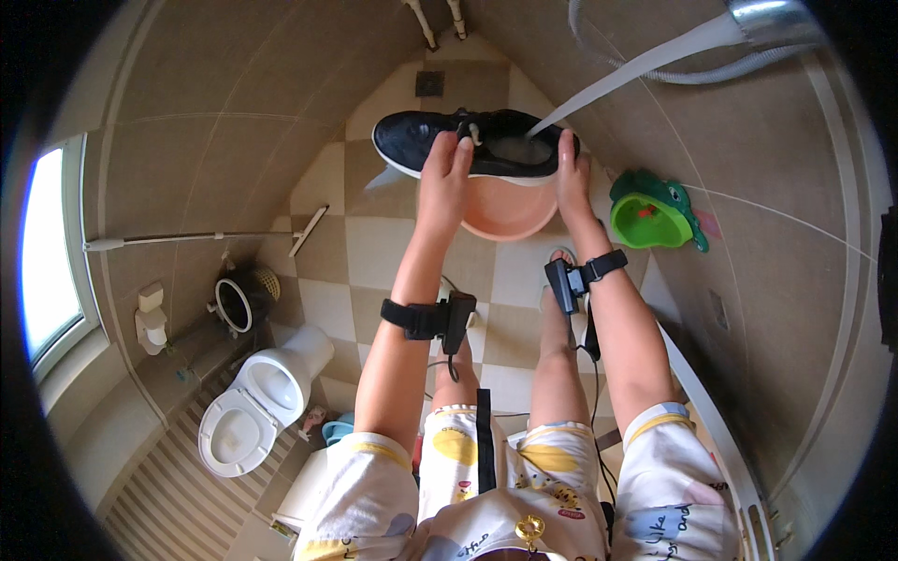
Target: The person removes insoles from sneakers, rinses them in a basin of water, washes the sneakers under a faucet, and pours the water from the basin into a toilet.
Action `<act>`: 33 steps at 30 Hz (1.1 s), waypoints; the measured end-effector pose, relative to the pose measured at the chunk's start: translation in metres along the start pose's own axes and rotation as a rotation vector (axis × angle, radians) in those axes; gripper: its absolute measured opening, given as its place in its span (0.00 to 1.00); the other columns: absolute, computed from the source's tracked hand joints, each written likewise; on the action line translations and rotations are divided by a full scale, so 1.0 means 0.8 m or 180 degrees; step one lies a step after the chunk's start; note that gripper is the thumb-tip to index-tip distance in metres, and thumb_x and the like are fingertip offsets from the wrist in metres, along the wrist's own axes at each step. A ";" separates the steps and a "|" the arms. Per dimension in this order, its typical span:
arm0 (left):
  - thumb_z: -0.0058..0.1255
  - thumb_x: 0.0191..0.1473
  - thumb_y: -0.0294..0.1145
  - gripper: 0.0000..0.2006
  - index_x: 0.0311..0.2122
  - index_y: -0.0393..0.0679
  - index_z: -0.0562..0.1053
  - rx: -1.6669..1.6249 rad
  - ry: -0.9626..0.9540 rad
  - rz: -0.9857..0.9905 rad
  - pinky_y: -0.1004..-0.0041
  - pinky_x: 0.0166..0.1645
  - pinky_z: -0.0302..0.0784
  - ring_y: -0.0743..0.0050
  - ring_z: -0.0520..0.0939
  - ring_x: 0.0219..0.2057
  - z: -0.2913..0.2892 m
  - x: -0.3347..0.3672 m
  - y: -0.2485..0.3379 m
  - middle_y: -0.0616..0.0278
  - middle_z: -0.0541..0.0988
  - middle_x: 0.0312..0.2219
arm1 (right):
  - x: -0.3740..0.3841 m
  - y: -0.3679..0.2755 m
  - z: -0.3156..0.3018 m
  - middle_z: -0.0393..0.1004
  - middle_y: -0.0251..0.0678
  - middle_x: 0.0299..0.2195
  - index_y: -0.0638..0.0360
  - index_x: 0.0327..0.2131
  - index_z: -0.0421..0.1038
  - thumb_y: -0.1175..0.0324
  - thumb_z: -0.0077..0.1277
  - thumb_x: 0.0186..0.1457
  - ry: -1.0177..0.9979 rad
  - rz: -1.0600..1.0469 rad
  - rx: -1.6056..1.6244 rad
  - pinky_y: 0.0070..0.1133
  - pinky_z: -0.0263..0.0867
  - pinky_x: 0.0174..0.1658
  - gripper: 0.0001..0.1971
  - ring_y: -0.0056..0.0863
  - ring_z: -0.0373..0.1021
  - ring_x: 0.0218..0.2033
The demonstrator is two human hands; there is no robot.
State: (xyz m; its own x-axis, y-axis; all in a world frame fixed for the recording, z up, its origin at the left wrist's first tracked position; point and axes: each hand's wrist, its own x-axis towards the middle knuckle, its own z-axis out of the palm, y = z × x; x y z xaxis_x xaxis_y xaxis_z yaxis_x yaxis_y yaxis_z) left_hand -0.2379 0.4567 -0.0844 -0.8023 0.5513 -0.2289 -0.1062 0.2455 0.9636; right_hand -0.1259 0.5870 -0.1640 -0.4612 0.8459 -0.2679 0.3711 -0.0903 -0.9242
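Observation:
A black shoe with a white sole (pixel 412 136) is held up sideways between my two hands, its toe to the left. My left hand (pixel 447 168) grips its near side around the middle, by the laces. At the heel end my right hand (pixel 572 173) holds on, thumb near the rim of the opening. A stream of water (pixel 636 70) runs from a chrome spout (pixel 772 19) at the upper right into the shoe, and some water stands inside. Below the shoe is a round pinkish-orange basin (pixel 510 220) on the tiled floor, partly hidden by the shoe.
A green animal-shaped child's urinal (pixel 650 220) hangs on the right wall. A grey hose (pixel 673 77) curves near the spout. At left are a white toilet (pixel 253 402), a dark bin (pixel 234 304) and a long-handled squeegee (pixel 215 236). A floor drain (pixel 430 84) lies beyond the shoe.

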 end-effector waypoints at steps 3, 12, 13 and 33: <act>0.42 0.54 0.34 0.10 0.30 0.36 0.64 0.0125 0.0034 0.0192 0.73 0.30 0.63 0.74 0.64 0.23 0.023 -0.001 -0.005 0.57 0.66 0.20 | -0.009 -0.013 -0.019 0.67 0.49 0.43 0.72 0.42 0.64 0.41 0.33 0.52 0.0144 0.0131 0.0444 0.25 0.56 0.47 0.36 0.37 0.63 0.44; 0.41 0.56 0.36 0.12 0.36 0.36 0.65 -0.0083 -0.0180 -0.0237 0.82 0.39 0.61 0.84 0.65 0.33 -0.014 -0.006 -0.006 0.70 0.68 0.29 | 0.002 0.010 0.005 0.65 0.47 0.44 0.72 0.43 0.62 0.42 0.36 0.52 -0.0308 0.0423 0.0373 0.24 0.55 0.48 0.34 0.35 0.61 0.45; 0.41 0.56 0.36 0.12 0.36 0.36 0.65 0.0080 -0.0183 -0.0290 0.82 0.39 0.61 0.84 0.65 0.33 -0.019 -0.003 -0.001 0.69 0.68 0.30 | -0.002 -0.008 0.004 0.63 0.42 0.45 0.72 0.45 0.60 0.44 0.36 0.53 -0.0633 0.0731 0.0398 0.21 0.53 0.50 0.34 0.29 0.59 0.46; 0.42 0.55 0.36 0.11 0.34 0.37 0.65 0.0697 -0.0256 -0.0349 0.81 0.38 0.60 0.82 0.64 0.32 0.007 -0.024 -0.029 0.69 0.66 0.28 | -0.009 -0.001 -0.016 0.67 0.45 0.43 0.69 0.42 0.64 0.46 0.36 0.54 -0.0095 0.0291 0.0495 0.24 0.56 0.47 0.30 0.34 0.63 0.44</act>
State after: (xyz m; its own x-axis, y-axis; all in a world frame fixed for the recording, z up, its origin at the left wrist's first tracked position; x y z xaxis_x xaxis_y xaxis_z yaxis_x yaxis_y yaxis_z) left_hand -0.2169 0.4450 -0.1028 -0.7428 0.5713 -0.3491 -0.0532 0.4694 0.8814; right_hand -0.1123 0.5880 -0.1581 -0.4559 0.8146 -0.3586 0.2846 -0.2483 -0.9259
